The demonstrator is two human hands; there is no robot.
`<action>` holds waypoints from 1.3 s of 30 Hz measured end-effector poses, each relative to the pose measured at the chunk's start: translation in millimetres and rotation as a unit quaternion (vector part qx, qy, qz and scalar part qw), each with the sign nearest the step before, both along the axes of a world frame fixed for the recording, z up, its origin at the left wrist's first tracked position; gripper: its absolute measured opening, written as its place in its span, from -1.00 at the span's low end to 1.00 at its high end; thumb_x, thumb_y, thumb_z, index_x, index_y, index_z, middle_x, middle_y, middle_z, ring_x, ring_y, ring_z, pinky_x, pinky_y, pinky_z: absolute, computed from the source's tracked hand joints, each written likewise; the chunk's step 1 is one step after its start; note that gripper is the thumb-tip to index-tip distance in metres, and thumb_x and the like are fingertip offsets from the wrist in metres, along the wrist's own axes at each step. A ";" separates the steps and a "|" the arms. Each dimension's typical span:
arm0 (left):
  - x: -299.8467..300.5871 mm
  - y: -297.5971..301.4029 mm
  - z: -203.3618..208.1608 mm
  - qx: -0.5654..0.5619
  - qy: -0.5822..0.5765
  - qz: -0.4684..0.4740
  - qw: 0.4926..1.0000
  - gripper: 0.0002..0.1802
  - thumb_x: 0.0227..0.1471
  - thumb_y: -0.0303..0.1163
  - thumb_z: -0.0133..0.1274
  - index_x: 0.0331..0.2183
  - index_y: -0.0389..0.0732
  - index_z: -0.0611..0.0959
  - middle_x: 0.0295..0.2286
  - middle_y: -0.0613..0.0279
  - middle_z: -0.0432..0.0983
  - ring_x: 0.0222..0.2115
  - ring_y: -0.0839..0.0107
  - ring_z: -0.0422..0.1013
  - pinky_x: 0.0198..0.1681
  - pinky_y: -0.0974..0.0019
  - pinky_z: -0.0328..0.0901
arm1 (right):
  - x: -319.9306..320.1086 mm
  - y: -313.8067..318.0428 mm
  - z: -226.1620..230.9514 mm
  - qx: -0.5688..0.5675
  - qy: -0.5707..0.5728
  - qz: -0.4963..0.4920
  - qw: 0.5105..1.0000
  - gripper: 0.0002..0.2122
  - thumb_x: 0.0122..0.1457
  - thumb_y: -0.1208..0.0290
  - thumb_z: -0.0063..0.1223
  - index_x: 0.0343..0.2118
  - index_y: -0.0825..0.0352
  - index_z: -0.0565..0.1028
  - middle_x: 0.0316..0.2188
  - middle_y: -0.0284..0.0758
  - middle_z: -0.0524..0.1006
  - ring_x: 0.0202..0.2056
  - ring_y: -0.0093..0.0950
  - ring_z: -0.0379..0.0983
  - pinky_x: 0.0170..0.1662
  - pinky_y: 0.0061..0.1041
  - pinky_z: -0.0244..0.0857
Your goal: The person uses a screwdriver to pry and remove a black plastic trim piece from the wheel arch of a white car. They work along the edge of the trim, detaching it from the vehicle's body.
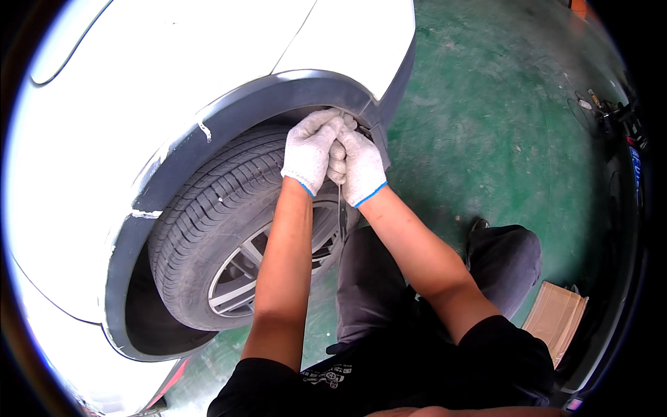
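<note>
Both my hands wear off-white knit gloves, with a blue cuff edge showing clearly on the right one. My left hand (309, 149) and my right hand (360, 163) meet at the lip of the dark plastic wheel arch trim (295, 85), just above the tire (208, 215). Their fingers are curled closed and pressed together; what they grip is hidden. A thin, narrow strip or shaft (341, 212) extends down below the gloves in front of the wheel; its kind is unclear. The alloy rim (240, 285) shows partly behind my left forearm.
White car body panels (174, 48) surround the arch, whose trim has pale scuffs. A green floor (472, 118) lies to the right. A flat cardboard piece (556, 320) is at the lower right, near a dark car bumper (615, 278). Cables and small items (590, 104) sit at the far right.
</note>
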State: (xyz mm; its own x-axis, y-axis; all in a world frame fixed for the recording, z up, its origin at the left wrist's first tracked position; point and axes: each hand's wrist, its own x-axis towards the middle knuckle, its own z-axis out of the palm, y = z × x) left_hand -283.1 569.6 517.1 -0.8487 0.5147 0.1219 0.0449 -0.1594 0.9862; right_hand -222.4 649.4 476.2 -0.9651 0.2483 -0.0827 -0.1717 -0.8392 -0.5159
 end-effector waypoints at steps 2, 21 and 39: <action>-1.7 -0.4 -3.7 0.004 -0.025 0.001 1.000 -0.71 0.30 -0.50 0.07 0.00 -0.43 0.64 -0.18 -0.01 0.71 -0.34 0.45 0.59 -0.30 0.42 0.51 | -1.7 -5.2 -1.9 -0.002 0.005 -0.023 1.000 -0.64 0.46 0.11 -0.07 -0.54 0.07 0.33 -0.68 -0.57 0.25 -0.74 -0.66 0.08 -0.68 -0.60 -0.09; 2.3 -9.3 6.4 -0.064 -0.040 -0.044 0.996 -0.70 0.30 -0.42 0.12 0.03 -0.26 0.67 -0.58 0.35 0.48 -0.68 0.63 0.34 -0.70 0.45 0.20 | -4.7 -28.1 -9.1 -0.014 -0.001 -0.129 0.991 -0.67 0.43 0.13 -0.01 -0.52 0.06 0.36 -0.68 -0.58 0.29 -0.75 -0.68 0.14 -0.70 -0.61 -0.08; 12.9 -0.5 -3.8 0.018 0.094 0.027 0.995 -0.84 0.32 -0.41 0.11 -0.10 -0.22 0.58 -0.53 0.36 0.44 -0.71 0.68 0.24 -0.75 0.52 0.10 | 4.2 -16.6 -0.2 0.012 0.019 -0.106 0.994 -0.71 0.41 0.28 -0.01 -0.49 0.23 0.49 -0.64 -0.44 0.41 -0.70 -0.56 0.28 -0.65 -0.50 0.12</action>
